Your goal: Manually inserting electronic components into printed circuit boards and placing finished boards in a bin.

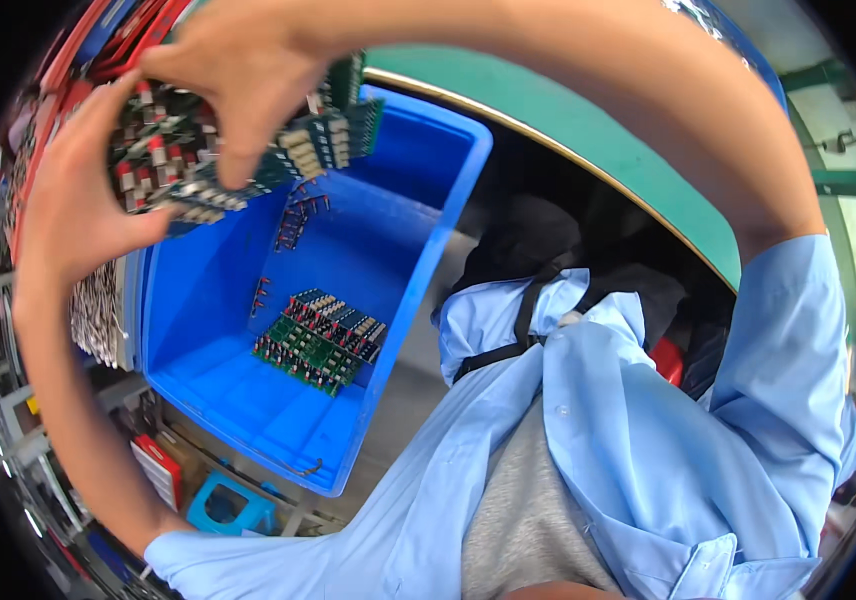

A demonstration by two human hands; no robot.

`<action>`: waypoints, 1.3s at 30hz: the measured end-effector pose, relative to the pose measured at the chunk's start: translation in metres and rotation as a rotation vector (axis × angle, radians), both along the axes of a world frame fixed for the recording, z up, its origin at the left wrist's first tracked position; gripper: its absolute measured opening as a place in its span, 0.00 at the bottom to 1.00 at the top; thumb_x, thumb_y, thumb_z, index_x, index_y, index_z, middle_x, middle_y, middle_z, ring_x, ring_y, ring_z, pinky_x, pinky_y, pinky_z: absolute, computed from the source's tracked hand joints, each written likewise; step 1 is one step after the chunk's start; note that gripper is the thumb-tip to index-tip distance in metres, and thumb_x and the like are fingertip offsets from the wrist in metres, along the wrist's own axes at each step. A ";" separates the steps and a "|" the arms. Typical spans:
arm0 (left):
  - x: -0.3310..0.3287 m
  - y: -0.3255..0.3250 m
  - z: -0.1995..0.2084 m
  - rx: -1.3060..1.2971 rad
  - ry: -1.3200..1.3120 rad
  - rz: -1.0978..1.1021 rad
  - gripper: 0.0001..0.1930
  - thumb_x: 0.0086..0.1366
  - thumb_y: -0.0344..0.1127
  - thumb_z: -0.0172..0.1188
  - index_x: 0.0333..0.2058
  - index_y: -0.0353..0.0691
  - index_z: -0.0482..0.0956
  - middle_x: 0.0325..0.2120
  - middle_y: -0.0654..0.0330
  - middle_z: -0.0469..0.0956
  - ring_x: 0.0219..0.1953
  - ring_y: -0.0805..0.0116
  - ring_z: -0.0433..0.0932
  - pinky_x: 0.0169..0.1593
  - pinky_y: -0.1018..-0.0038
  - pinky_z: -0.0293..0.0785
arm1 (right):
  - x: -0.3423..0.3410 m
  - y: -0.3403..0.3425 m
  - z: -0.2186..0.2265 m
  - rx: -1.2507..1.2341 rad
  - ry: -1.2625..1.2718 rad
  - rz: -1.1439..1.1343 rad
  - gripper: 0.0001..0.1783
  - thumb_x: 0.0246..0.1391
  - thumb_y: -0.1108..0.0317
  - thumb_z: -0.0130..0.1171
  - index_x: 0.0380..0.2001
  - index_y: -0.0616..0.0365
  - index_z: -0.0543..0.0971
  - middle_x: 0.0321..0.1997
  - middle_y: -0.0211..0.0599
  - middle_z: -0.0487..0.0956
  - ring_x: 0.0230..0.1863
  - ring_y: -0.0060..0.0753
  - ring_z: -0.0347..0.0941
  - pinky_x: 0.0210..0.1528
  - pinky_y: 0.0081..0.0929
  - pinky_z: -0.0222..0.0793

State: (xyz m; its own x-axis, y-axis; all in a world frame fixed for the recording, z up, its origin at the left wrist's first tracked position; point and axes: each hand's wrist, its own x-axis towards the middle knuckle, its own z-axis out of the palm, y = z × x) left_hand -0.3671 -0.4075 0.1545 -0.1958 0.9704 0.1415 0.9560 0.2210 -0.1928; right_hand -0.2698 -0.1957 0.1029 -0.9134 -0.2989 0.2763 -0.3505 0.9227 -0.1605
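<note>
- Nearest: an open light-blue shirt (648, 440).
- Left hand (88, 200) and right hand (248, 80) grip green component-studded circuit boards (318, 145) over the blue plastic bin's (213, 275) far edge.
- Similar boards (318, 345) lie inside.

We make out a light blue shirt (638, 430), open in front over a heathered grey top (523, 500). We see small pale buttons (562, 411), a pointed, stitched flap (710, 570) and loose sleeves (788, 320) leaving forearms (66, 410) and hands (83, 205) bare. A dark band (493, 362), perhaps a strap, crosses the blue cloth.
</note>
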 end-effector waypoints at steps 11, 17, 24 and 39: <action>0.056 0.223 0.039 0.086 -0.312 -0.607 0.55 0.41 0.50 0.77 0.69 0.34 0.68 0.62 0.44 0.76 0.61 0.46 0.77 0.66 0.55 0.73 | 0.162 0.171 0.042 -0.330 0.277 0.065 0.32 0.37 0.44 0.73 0.35 0.64 0.85 0.39 0.48 0.87 0.38 0.47 0.83 0.42 0.43 0.82; 0.168 0.345 -0.011 0.128 -0.163 -0.884 0.51 0.35 0.41 0.77 0.64 0.36 0.74 0.55 0.52 0.82 0.49 0.48 0.82 0.57 0.60 0.78 | 0.315 0.212 0.014 -0.075 0.115 -0.648 0.33 0.37 0.47 0.76 0.40 0.64 0.82 0.33 0.50 0.86 0.32 0.52 0.82 0.39 0.39 0.82; 0.243 0.449 -0.070 -0.021 -0.266 -0.993 0.63 0.26 0.49 0.79 0.69 0.39 0.70 0.60 0.46 0.78 0.62 0.42 0.76 0.68 0.55 0.70 | 0.409 0.231 0.000 -0.188 -0.172 -1.002 0.45 0.31 0.42 0.80 0.51 0.58 0.79 0.34 0.47 0.86 0.32 0.54 0.83 0.37 0.46 0.81; 0.254 0.465 -0.073 -0.181 -0.356 -0.978 0.52 0.45 0.52 0.74 0.69 0.36 0.69 0.59 0.47 0.78 0.59 0.48 0.78 0.62 0.53 0.74 | 0.424 0.251 -0.062 0.030 0.171 -1.065 0.50 0.34 0.34 0.72 0.54 0.62 0.78 0.40 0.43 0.81 0.38 0.44 0.75 0.54 0.39 0.69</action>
